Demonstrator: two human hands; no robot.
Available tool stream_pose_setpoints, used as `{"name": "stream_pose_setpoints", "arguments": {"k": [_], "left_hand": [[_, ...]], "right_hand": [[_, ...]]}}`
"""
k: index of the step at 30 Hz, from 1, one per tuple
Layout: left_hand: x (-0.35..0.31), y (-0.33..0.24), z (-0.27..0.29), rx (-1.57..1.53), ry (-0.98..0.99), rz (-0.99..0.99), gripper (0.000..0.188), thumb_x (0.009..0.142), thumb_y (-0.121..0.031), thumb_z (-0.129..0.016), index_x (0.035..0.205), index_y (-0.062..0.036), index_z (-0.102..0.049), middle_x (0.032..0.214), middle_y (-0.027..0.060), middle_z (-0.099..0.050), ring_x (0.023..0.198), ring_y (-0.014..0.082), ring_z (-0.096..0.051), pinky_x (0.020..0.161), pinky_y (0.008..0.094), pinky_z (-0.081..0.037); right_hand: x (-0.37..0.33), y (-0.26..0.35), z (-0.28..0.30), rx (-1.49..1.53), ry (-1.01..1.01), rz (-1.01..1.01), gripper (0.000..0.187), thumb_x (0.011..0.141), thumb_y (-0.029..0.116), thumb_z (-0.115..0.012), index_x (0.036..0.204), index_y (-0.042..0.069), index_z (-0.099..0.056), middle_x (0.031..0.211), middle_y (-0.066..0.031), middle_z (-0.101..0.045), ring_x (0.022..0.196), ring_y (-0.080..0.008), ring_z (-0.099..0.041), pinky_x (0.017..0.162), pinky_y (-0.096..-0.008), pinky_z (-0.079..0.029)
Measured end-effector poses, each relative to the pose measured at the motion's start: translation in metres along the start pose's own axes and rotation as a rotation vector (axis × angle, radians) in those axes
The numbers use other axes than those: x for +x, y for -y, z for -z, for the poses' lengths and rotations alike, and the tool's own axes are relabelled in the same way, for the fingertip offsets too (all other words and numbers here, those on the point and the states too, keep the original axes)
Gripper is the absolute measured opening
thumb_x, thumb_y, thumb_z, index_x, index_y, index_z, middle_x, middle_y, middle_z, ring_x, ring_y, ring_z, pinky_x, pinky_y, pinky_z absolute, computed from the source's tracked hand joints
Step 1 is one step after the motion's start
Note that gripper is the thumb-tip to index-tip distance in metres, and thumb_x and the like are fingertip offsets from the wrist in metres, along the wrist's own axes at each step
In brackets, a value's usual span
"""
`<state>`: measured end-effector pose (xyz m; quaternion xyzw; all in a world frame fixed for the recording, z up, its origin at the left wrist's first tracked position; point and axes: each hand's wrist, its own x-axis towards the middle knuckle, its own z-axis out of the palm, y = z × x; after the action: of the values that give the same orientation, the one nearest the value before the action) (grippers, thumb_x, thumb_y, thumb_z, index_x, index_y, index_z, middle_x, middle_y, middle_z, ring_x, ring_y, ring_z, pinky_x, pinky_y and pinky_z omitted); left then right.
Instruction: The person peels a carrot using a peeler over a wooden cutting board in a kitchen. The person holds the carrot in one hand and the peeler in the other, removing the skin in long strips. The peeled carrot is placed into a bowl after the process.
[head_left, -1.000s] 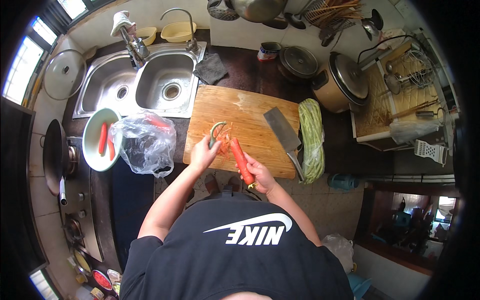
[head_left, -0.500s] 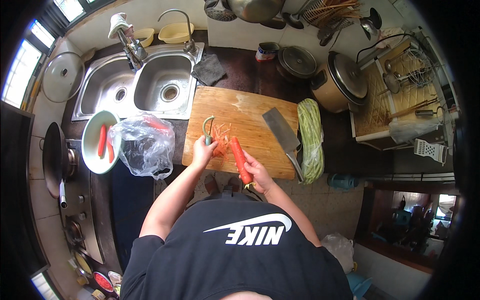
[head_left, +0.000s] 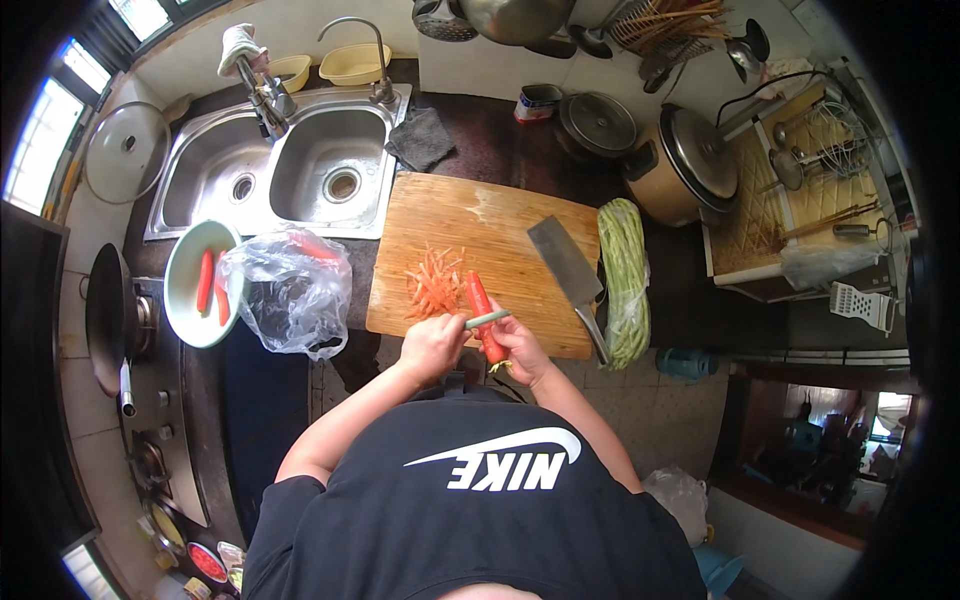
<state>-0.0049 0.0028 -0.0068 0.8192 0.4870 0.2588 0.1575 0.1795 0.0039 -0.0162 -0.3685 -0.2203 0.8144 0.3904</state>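
Over the near edge of the wooden cutting board (head_left: 480, 215), my right hand (head_left: 523, 352) is closed round the lower part of an orange-red carrot (head_left: 477, 292), its leafy stub toward me. My left hand (head_left: 433, 347) grips a pale green peeler (head_left: 487, 319), which lies across the carrot's middle. A loose heap of carrot peelings (head_left: 437, 283) lies on the board just beyond my left hand. Farther right on the board rests a cleaver (head_left: 562, 258), its handle toward me.
Left of the board are a crumpled clear plastic bag (head_left: 295, 300) and a pale bowl (head_left: 180, 320) holding carrots. Behind them is a double sink (head_left: 262, 222). A bagged bundle of long green beans (head_left: 624, 285) lies along the board's right edge. A rice cooker (head_left: 668, 190) stands beyond it.
My left hand has brought the peeler from above the peelings down and right onto the carrot. The peelings heap now shows fully. My right hand keeps the carrot nearly in place.
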Motion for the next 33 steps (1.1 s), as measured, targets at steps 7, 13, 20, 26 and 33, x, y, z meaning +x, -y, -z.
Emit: {"name": "stream_pose_setpoints", "arguments": {"k": [7,13,20,26,33], "left_hand": [[0.011,0.019,-0.002,0.079,-0.024,0.089,0.012,0.08,-0.018,-0.06,0.081,-0.0094,-0.052,0.067,0.0085,-0.054,0.058,0.0269,-0.058,0.049,0.0393,-0.046],[0.024,0.058,0.01,0.232,-0.04,0.28,0.017,0.083,-0.024,-0.058,0.082,-0.0089,-0.052,0.069,0.0111,-0.058,0.06,0.03,-0.06,0.052,0.0403,-0.047],[0.017,0.054,-0.013,-0.216,-0.047,0.472,0.024,0.083,-0.026,-0.062,0.096,-0.0072,-0.055,0.067,0.008,-0.059,0.055,0.02,-0.058,0.051,0.0336,-0.046],[0.036,0.005,-0.008,-1.065,0.033,0.907,0.021,0.08,-0.011,-0.066,0.095,-0.0021,-0.054,0.067,0.003,-0.057,0.043,0.0076,-0.047,0.036,0.0217,-0.036],[0.029,0.053,-0.024,-0.439,-0.08,0.66,0.017,0.077,-0.016,-0.067,0.085,-0.0039,-0.057,0.068,0.0095,-0.06,0.058,0.0229,-0.057,0.053,0.0344,-0.045]], "right_hand": [[-0.001,0.0,0.008,0.084,0.134,-0.103,0.06,0.087,0.007,-0.051,0.141,0.009,-0.026,0.107,-0.0071,-0.052,0.086,-0.0145,-0.055,0.076,-0.0281,-0.049],[-0.01,0.004,0.001,0.066,0.207,-0.101,0.065,0.087,0.012,-0.055,0.142,0.007,-0.022,0.11,-0.0086,-0.051,0.089,-0.0145,-0.054,0.076,-0.0262,-0.048],[-0.008,0.004,-0.002,-0.018,0.162,-0.049,0.065,0.087,0.009,-0.054,0.143,0.009,-0.021,0.119,-0.0047,-0.047,0.091,-0.013,-0.052,0.078,-0.0253,-0.047],[-0.006,0.007,-0.014,-0.148,0.07,0.01,0.064,0.088,0.009,-0.051,0.143,0.01,-0.02,0.121,-0.002,-0.045,0.088,-0.0102,-0.049,0.077,-0.0247,-0.045],[-0.001,0.009,-0.013,-0.075,0.091,-0.001,0.063,0.088,0.009,-0.05,0.143,0.011,-0.02,0.121,-0.0022,-0.045,0.088,-0.0108,-0.049,0.077,-0.0251,-0.046]]}}
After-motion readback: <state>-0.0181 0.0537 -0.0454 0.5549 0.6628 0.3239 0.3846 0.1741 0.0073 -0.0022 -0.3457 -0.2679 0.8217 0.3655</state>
